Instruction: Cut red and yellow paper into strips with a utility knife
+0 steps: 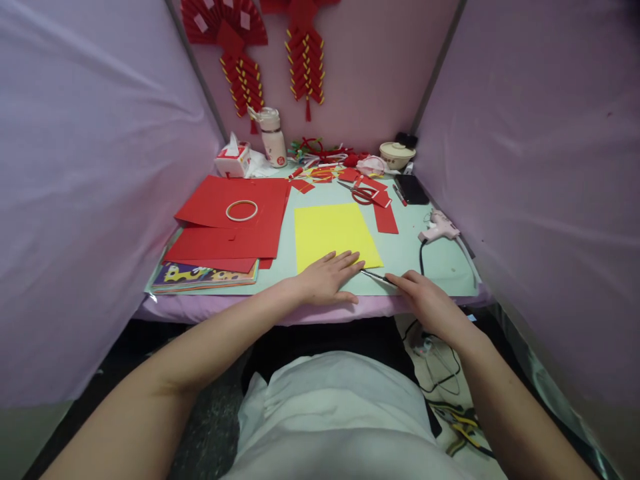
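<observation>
A yellow sheet of paper [335,233] lies on the pale green table top in front of me. My left hand [330,275] rests flat on its near edge, fingers stretched out and a little apart. My right hand [420,293] is closed on a slim pointed metal tool [376,275], too small to tell whether a craft knife or tweezers. The tool lies along the sheet's near right edge, its tip close to my left fingertips. Red-handled scissors [361,194] lie beyond the sheet's far right corner.
Red sheets [225,243] with a ring [242,211] on top cover a picture book [200,275] at left. Paper scraps [320,175], a bottle [273,143], and a tissue box [233,162] stand behind. At right are a phone [412,189] and a corded glue gun [440,228].
</observation>
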Tool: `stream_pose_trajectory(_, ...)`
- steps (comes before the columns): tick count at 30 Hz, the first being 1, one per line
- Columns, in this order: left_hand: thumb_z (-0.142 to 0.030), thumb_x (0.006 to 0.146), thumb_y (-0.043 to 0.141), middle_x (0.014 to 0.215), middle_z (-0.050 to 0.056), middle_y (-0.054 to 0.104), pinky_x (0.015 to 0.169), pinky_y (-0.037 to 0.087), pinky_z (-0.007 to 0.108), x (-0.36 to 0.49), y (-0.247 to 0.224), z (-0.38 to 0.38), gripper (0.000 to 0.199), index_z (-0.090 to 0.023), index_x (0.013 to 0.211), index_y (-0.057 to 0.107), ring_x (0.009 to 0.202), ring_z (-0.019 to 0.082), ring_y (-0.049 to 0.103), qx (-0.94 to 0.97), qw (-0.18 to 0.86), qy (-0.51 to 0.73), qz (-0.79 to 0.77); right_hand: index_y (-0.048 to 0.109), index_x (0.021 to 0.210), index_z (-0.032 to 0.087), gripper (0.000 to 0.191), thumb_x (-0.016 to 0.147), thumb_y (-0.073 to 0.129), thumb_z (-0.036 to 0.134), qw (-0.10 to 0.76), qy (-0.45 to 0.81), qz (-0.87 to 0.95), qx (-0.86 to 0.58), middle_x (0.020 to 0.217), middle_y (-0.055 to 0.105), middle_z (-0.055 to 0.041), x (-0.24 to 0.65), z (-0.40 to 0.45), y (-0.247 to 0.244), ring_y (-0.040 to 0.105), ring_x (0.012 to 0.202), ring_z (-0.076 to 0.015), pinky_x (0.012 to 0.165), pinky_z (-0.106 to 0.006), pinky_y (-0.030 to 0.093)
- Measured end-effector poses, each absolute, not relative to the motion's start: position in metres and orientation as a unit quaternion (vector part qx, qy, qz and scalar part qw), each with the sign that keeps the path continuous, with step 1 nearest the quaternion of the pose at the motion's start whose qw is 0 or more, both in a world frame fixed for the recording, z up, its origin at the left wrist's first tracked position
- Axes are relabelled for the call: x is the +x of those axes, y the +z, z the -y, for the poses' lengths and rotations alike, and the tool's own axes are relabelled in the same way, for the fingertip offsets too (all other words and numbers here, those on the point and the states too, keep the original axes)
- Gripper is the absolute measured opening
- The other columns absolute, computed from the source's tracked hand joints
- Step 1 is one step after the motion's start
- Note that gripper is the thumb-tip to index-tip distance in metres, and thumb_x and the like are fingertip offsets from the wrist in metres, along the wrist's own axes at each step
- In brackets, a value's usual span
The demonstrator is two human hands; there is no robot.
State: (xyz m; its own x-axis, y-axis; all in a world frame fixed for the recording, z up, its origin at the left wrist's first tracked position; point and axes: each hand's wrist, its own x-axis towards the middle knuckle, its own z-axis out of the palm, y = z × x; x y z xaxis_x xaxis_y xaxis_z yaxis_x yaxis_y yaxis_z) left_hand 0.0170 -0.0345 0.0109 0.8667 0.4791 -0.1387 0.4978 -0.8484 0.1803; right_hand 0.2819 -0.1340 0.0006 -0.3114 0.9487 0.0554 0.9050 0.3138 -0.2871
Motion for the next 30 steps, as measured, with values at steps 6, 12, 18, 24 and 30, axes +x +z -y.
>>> stream_pose_trajectory(6, -0.075, 0.090, 0.043, 0.166, 0.011, 0.011, 0.123, 0.005, 0.048, -0.008, 0.014, 0.029, 0.091, -0.021, 0.159, 0.020, 0.154, 0.030, 0.009, 0.969, 0.094, -0.060, -0.219, 0.053, 0.142, 0.020, 0.054, 0.092, 0.036, 0.006, 0.107, 0.105, 0.802, -0.578, 0.101, 0.058, -0.0100, 0.283, 0.134, -0.002, 0.059, 0.083, -0.0194, 0.072, -0.028, 0.046)
stream_pose_trajectory(12, -0.076, 0.089, 0.041, 0.166, 0.012, 0.011, 0.122, 0.007, 0.047, -0.013, 0.006, 0.029, 0.093, -0.020, 0.160, 0.018, 0.154, 0.030, 0.010, 0.972, 0.093, -0.047, -0.213, 0.053, 0.141, 0.021, 0.054, 0.093, 0.036, 0.006, 0.101, 0.099, 0.807, -0.574, 0.101, 0.058, -0.0094, 0.284, 0.130, -0.003, 0.060, 0.084, -0.0191, 0.073, -0.027, 0.045)
stream_pose_trajectory(18, -0.077, 0.089, 0.041, 0.166, 0.011, 0.011, 0.122, 0.006, 0.046, -0.012, 0.003, 0.028, 0.093, -0.022, 0.160, 0.017, 0.154, 0.029, 0.010, 0.972, 0.089, -0.042, -0.212, 0.050, 0.143, 0.021, 0.059, 0.090, 0.036, 0.001, 0.078, 0.077, 0.817, -0.566, 0.104, 0.058, -0.0093, 0.278, 0.124, -0.004, 0.059, 0.087, -0.0192, 0.072, -0.027, 0.042)
stream_pose_trajectory(24, -0.076, 0.089, 0.042, 0.166, 0.011, 0.011, 0.122, 0.005, 0.047, -0.012, 0.004, 0.029, 0.093, -0.021, 0.160, 0.018, 0.154, 0.029, 0.009, 0.971, 0.095, -0.042, -0.215, 0.051, 0.142, 0.021, 0.060, 0.089, 0.035, 0.000, 0.062, 0.092, 0.811, -0.575, 0.102, 0.057, -0.0086, 0.276, 0.127, 0.004, 0.058, 0.083, -0.0177, 0.070, -0.026, 0.040)
stream_pose_trajectory(30, -0.076, 0.088, 0.043, 0.166, 0.012, 0.012, 0.122, 0.006, 0.048, -0.012, 0.005, 0.030, 0.094, -0.021, 0.160, 0.017, 0.154, 0.029, 0.009, 0.971, 0.101, -0.043, -0.214, 0.054, 0.140, 0.021, 0.060, 0.087, 0.036, -0.001, 0.057, 0.102, 0.810, -0.574, 0.102, 0.058, -0.0091, 0.276, 0.133, 0.013, 0.058, 0.081, -0.0164, 0.068, -0.024, 0.039)
